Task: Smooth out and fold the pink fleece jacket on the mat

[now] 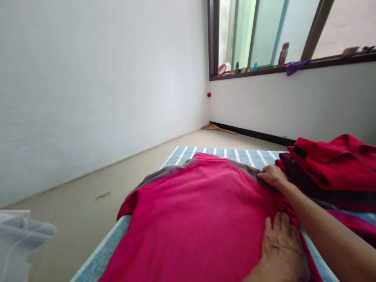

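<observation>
A magenta-red fleece jacket with grey shoulder panels is spread over a blue-and-white striped cloth surface. One sleeve droops over the left edge; another red sleeve extends to the right, beneath my forearm. My left hand lies flat on the right side of the jacket, fingers extended. Farther up, my right hand has its fingers closed on the jacket's grey right shoulder.
Folded red and dark clothes are stacked at the right, close to my right hand. White fabric or plastic shows at the lower left. A straw-coloured broom lies in the corner. Bottles and a round mirror stand on the windowsill.
</observation>
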A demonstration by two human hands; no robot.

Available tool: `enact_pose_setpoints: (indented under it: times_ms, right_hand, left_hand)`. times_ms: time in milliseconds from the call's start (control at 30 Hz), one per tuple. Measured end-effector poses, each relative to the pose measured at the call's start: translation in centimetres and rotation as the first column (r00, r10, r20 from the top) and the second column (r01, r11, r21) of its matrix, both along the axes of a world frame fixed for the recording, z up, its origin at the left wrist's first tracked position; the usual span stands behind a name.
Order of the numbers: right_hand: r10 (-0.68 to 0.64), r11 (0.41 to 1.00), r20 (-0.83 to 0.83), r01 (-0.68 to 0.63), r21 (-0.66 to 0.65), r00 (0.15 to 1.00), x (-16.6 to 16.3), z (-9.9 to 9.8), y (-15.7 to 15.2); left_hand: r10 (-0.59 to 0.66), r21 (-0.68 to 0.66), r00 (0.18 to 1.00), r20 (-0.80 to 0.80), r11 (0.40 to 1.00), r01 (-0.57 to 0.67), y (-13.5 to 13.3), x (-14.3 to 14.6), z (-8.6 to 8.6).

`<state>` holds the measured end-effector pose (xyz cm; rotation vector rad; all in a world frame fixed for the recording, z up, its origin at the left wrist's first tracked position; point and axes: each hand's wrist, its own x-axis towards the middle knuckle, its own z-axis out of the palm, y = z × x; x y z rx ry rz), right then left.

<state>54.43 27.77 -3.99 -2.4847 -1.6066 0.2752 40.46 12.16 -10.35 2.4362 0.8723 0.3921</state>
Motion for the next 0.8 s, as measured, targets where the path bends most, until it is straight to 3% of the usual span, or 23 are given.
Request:
enact_pose_setpoints:
  times_ms: [233, 400, 533, 633, 800]
  right_hand:
    - [-0.076, 0.994, 0.031, 0.073, 0.086, 0.997, -1.6, -1.2, -0.6]
    - [-0.075, 0.981, 0.046, 0.066, 0.182, 0.996, -2.5, -0.2, -1.6]
    - [0.172, 0.969, 0.027, -0.174, 0.175, 0.985, -4.2, 1.1, -3.2]
    - [0.420, 0.898, 0.029, -0.420, 0.129, 0.907, -5.9, 2.4, -4.6]
    - [0.553, 0.827, 0.065, -0.557, 0.080, 0.831, -8.2, 4.6, -6.3]
  left_hand:
    - [0.222, -0.017, 0.954, -0.200, 0.973, -0.230, -0.5, 0.4, 0.6]
    - [0.186, -0.056, 0.937, -0.296, 0.976, -0.211, 0.3, 0.2, 0.8]
    - [0.093, -0.080, 0.946, -0.311, 0.989, -0.124, 1.8, -1.0, 2.2]
    - [0.056, -0.050, 0.940, -0.338, 0.996, -0.077, 3.4, -1.5, 3.1]
    - [-0.080, 0.111, 0.923, -0.377, 0.985, 0.131, 5.0, -1.3, 3.0]
